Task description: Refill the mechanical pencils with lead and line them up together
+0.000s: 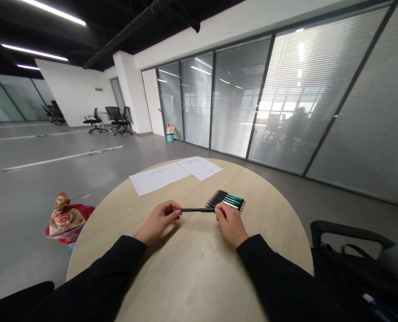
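A black pen [197,210] stretches level between my two hands, above the round wooden table. My left hand [160,219] pinches its left end between thumb and fingers. The right end is gripped by my right hand [230,222], also closed with thumb and fingers together. Just behind my right hand lies a row of several pens [226,197], side by side and slanted, mostly black with some green and white parts. My right hand hides part of that row.
Two printed paper sheets [162,177] lie at the far side of the table [199,273]. A bag-filled bin [68,219] stands on the floor at left. A black chair [351,232] is close at right. Glass partitions with blinds [239,98] run behind.
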